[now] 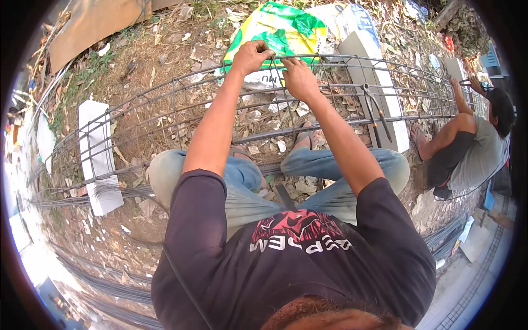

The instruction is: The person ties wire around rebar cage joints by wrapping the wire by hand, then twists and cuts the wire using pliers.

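Observation:
My left hand (253, 56) is closed in a pinch just above the far top bar of a long rebar cage (324, 86). Whatever its fingertips hold is too small to make out. Beside it, my right hand (301, 81) reaches over the same bar, its fingers curled round the steel near a stirrup (275, 88). A pair of pincers (375, 109) lies with its handles spread on the cage's right part, over a pale block. Behind the cage, a green and yellow sack (278, 30) lies on the ground, just past my hands.
The cage rests on a pale block (360, 47) at right and a white block (93, 137) at left. Another person (478, 132) squats at the cage's right end. Steel bars (110, 291) lie behind me; a brown board (96, 27) lies far left.

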Action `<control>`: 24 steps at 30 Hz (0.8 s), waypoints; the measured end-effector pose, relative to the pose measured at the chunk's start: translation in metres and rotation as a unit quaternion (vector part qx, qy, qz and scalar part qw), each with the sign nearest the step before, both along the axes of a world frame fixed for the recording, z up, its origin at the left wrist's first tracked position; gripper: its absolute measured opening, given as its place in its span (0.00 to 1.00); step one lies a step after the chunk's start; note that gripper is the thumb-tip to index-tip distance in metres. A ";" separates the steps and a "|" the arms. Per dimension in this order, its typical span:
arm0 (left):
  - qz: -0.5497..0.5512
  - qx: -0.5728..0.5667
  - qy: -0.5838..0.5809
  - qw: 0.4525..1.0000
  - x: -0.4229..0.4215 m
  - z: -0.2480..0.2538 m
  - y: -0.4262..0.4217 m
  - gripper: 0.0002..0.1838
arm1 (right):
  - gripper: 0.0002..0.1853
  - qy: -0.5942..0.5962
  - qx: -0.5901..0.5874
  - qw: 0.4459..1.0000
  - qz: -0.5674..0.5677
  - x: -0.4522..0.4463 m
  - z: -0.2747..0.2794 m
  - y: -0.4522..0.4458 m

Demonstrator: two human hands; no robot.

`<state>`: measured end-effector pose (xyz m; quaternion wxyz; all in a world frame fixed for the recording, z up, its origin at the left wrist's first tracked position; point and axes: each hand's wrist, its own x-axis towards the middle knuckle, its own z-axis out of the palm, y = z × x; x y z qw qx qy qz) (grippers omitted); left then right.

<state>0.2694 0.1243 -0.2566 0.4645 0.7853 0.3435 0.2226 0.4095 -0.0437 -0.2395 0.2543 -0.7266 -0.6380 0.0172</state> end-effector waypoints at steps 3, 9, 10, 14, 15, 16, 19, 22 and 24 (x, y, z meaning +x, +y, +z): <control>0.012 0.047 0.026 0.998 -0.004 0.008 -0.003 0.17 | 0.17 -0.058 -0.072 0.996 0.010 0.001 0.003 0.007; 0.023 0.062 0.026 0.997 -0.019 0.027 -0.033 0.16 | 0.13 -0.026 -0.160 0.987 -0.006 0.014 0.041 0.028; 0.058 0.086 0.019 0.994 -0.019 0.024 -0.041 0.16 | 0.13 0.007 -0.183 0.983 -0.017 0.013 0.050 0.031; 0.137 0.171 0.013 0.976 -0.008 0.007 -0.053 0.14 | 0.13 -0.047 -0.167 0.984 0.043 0.028 0.064 0.043; 0.132 0.176 0.041 0.975 -0.010 0.015 -0.054 0.14 | 0.12 -0.069 -0.191 0.978 0.048 0.023 0.081 0.040; 0.127 0.180 0.070 0.973 -0.013 0.021 -0.056 0.13 | 0.10 -0.122 -0.170 0.975 0.079 0.027 0.087 0.043; 0.120 0.177 0.012 0.977 -0.011 0.012 -0.055 0.10 | 0.05 -0.232 -0.063 0.954 0.181 0.036 0.101 0.057; 0.107 0.209 -0.024 0.972 -0.010 0.003 -0.046 0.10 | 0.04 -0.313 -0.059 0.898 0.302 0.027 0.119 0.093; 0.106 0.222 -0.018 0.969 -0.012 0.001 -0.045 0.10 | 0.05 -0.290 -0.072 0.900 0.316 0.017 0.109 0.117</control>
